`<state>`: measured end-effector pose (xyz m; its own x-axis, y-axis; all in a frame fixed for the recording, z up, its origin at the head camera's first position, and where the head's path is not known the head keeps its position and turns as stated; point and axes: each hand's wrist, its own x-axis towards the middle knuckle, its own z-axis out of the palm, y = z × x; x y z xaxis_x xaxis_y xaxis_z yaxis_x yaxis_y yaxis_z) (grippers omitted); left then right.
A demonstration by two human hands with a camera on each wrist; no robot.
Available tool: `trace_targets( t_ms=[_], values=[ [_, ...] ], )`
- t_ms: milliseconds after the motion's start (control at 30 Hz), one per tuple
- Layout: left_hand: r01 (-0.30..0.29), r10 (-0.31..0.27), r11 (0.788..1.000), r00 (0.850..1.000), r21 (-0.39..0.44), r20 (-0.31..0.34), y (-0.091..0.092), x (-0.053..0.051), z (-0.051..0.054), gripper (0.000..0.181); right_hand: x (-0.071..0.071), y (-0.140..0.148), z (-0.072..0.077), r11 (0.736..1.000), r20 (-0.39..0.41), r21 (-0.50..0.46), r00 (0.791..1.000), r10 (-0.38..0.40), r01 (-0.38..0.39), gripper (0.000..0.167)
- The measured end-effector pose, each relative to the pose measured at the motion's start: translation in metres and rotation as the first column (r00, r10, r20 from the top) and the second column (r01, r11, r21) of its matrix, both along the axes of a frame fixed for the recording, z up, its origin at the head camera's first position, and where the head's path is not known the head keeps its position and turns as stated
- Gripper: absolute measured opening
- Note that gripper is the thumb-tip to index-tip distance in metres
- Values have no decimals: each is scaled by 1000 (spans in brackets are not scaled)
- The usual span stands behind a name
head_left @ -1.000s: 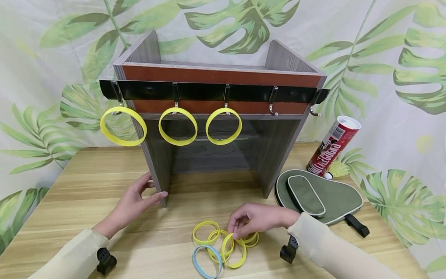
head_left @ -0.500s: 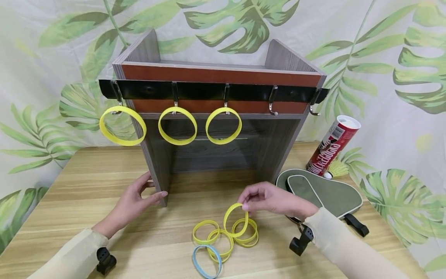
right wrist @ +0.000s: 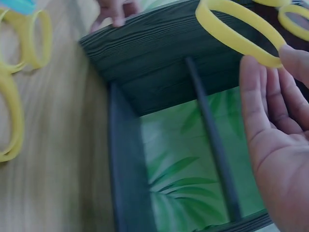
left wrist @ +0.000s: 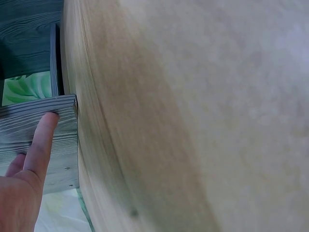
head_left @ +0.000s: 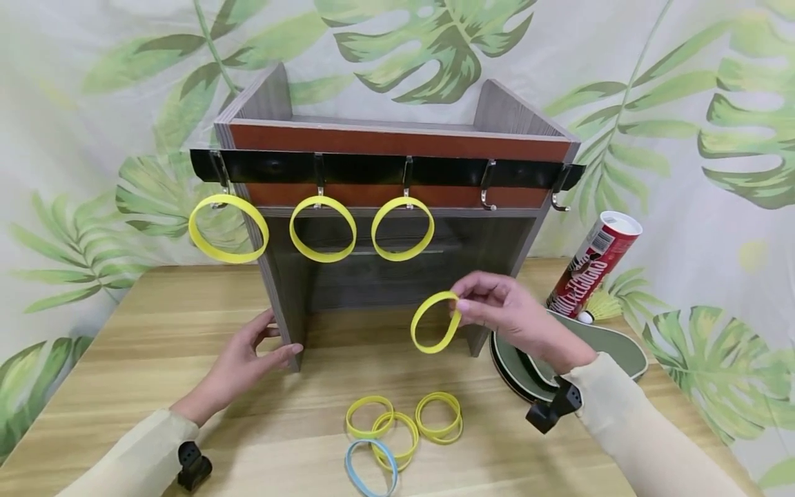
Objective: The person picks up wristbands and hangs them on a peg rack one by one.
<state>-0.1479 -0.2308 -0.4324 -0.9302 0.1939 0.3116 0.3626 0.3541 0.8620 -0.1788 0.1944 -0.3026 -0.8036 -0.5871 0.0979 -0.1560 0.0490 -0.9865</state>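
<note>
The right hand point(head_left: 518, 317) pinches a yellow ring point(head_left: 417, 324) between thumb and fingers, in the air before the lower right of the grey wooden stand point(head_left: 397, 138); the right wrist view shows this ring point(right wrist: 236, 26) at the fingertips. The left hand point(head_left: 239, 366) grips the lower front edge of the stand's left side panel point(head_left: 287, 304), its thumb on the edge point(left wrist: 63, 104). Yellow rings hang from the three left hooks of a black rail point(head_left: 363, 168); the two right hooks point(head_left: 487, 200) hold nothing. Several yellow rings point(head_left: 459, 421) and a blue ring point(head_left: 350, 466) lie on the table.
A green padded case point(head_left: 605, 345) lies right of the stand, partly behind the right hand. Behind it are a red tube point(head_left: 593, 262) standing tilted and a yellow shuttlecock point(head_left: 602, 306). A leaf-patterned cloth point(head_left: 658, 166) hangs behind the wooden table point(head_left: 124, 338).
The right hand has lifted one yellow ring from the group on the table and moved it up and to the right. The left hand stays at the panel. The head view has shifted slightly.
</note>
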Motion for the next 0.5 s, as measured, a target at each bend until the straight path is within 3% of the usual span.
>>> trace_targets(
  t_ms=[133, 267, 500],
  values=[
    [9, -9, 1000, 1000, 18, -9, 1, 2, 0, 66, 4, 2, 15, 988, -53, -152, 998, -33, 25, 16],
    [16, -15, 1000, 1000, 27, -7, 1, 0, 2, 66, 8, 2, 28, 951, -87, -303, 993, -82, 53, 20],
    [18, -18, 999, 1000, 31, 2, 2, 0, -1, 68, 18, 0, 47, 890, -109, -446, 982, -154, 90, 19]
  ],
)
